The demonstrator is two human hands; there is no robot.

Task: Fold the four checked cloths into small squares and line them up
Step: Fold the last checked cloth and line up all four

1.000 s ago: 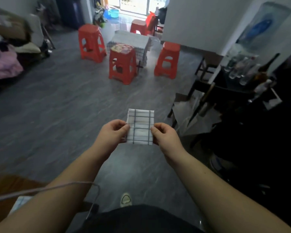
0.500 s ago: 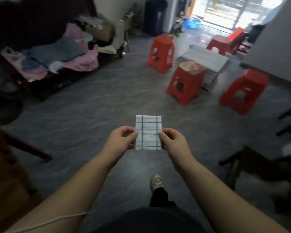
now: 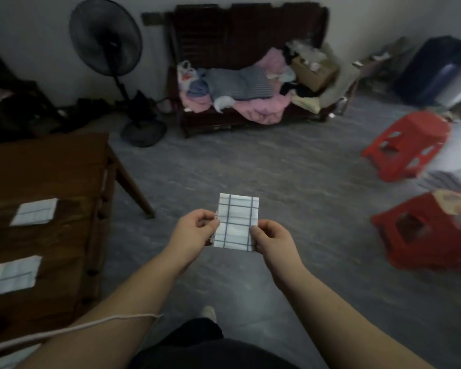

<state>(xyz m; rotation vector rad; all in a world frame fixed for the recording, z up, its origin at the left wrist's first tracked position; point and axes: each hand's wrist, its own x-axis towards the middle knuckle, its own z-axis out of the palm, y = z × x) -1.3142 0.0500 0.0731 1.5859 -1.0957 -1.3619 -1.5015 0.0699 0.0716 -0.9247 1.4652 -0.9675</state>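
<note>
A folded white checked cloth (image 3: 236, 222) with dark grid lines is held upright in the air over the grey floor, in the middle of the view. My left hand (image 3: 194, 231) pinches its left edge and my right hand (image 3: 273, 239) pinches its lower right edge. Two more folded checked cloths lie flat on the brown wooden table (image 3: 51, 171) at the left: one farther away (image 3: 34, 211) and one nearer to me (image 3: 14, 275), one behind the other with a gap between them.
A dark wooden bench (image 3: 250, 75) piled with clothes stands against the far wall. A black standing fan (image 3: 109, 62) is left of it. Two red plastic stools (image 3: 407, 145) (image 3: 423, 230) stand at the right. A white cord (image 3: 64, 331) crosses my left forearm.
The view has swung to the left: the table with two folded cloths and the fan have come into sight, and the stools slid to the right. Both hands keep the same hold on the cloth.
</note>
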